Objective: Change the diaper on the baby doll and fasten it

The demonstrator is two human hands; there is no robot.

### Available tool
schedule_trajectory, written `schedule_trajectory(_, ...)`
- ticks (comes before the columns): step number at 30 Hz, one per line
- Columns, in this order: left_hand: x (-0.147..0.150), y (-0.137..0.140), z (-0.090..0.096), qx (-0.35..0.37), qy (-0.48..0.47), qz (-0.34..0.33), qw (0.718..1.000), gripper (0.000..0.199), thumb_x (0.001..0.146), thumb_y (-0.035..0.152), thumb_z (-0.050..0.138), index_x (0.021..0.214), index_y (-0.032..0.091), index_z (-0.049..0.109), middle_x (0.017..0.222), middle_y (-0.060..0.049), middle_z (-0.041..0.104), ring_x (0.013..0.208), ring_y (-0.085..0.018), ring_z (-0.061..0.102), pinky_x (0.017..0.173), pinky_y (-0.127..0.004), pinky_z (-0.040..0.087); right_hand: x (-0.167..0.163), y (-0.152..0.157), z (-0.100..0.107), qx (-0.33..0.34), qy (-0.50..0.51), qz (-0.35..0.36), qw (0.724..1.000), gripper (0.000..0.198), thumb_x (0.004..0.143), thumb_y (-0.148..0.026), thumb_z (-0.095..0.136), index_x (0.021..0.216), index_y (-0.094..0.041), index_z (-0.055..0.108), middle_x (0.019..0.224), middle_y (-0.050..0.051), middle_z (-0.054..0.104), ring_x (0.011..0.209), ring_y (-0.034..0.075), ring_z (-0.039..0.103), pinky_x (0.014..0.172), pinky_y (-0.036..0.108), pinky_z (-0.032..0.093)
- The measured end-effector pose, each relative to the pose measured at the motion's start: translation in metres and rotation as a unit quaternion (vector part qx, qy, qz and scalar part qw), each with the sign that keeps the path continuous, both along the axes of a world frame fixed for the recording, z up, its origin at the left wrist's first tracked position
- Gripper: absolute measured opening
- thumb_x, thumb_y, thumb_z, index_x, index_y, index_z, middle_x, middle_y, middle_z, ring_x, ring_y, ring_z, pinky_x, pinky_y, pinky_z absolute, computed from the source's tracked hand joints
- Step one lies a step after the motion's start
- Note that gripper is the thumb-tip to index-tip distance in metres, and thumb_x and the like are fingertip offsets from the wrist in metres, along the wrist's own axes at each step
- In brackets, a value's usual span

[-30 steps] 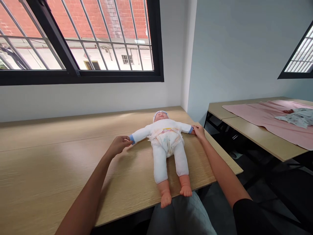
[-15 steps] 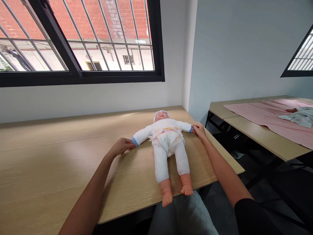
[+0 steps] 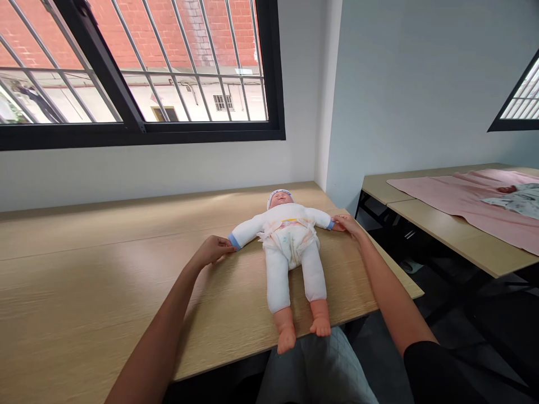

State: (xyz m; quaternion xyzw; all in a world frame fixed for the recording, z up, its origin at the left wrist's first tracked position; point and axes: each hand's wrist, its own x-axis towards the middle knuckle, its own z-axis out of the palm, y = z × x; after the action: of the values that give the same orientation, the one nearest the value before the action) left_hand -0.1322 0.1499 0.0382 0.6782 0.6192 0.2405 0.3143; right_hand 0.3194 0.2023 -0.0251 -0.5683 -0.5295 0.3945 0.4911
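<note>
On its back on the wooden table lies a baby doll (image 3: 290, 224) with a white body, a patterned cap (image 3: 273, 196) and a diaper (image 3: 292, 247). Its head points away from me, and its bare feet reach the near table edge. Both doll arms are spread out sideways, with blue cuffs at the wrists. My left hand (image 3: 214, 248) is closed round the doll's hand at the left cuff. At the other cuff, my right hand (image 3: 347, 223) pinches the doll's other hand between thumb and fingers. The small doll hands are mostly hidden by my fingers.
The wooden table (image 3: 105, 292) runs along the wall under a barred window (image 3: 168, 73). To the right, across a gap, another table (image 3: 446, 235) carries a pink blanket (image 3: 455, 196) and a second doll (image 3: 517, 196). My knees are under the near edge.
The view has shifted very slightly. My right hand's fingers and wrist have turned a little at the doll's hand; both hands stay at the doll's cuffs.
</note>
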Motion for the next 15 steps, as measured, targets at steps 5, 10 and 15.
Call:
schedule_trajectory(5,-0.0005,0.0006,-0.0009,-0.004,0.001,-0.005,1.0,0.032,0.051,0.045,0.068,0.043,0.018,0.054,0.035,0.004,0.041,0.035,-0.009,0.035,0.039,-0.022,0.025,0.0047,-0.0058,0.0046,-0.03,-0.021,0.054,0.998,0.034,0.051,-0.041,0.077,0.066,-0.017,0.059,0.057,-0.003,0.056,0.054,0.011,0.048,0.049,0.023,0.034)
schedule_trajectory(10,0.0008,-0.0004,0.0003,-0.005,0.001,-0.003,1.0,0.03,0.05,0.045,0.067,0.044,0.018,0.055,0.035,0.004,0.041,0.035,-0.009,0.036,0.04,-0.023,0.026,0.0005,-0.0077,0.0095,0.005,0.066,0.032,0.997,0.052,0.052,-0.035,0.083,0.096,-0.018,0.063,0.09,0.005,0.068,0.079,0.017,0.062,0.067,0.026,0.048)
schedule_trajectory(15,0.0007,-0.0005,0.0008,-0.003,-0.001,-0.008,1.0,0.03,0.051,0.046,0.066,0.046,0.017,0.057,0.035,0.004,0.043,0.035,-0.01,0.037,0.04,-0.023,0.027,0.0005,-0.0072,0.0068,0.0,0.017,0.105,0.994,0.049,0.053,-0.031,0.083,0.097,-0.018,0.068,0.087,0.006,0.07,0.079,0.02,0.064,0.07,0.029,0.05)
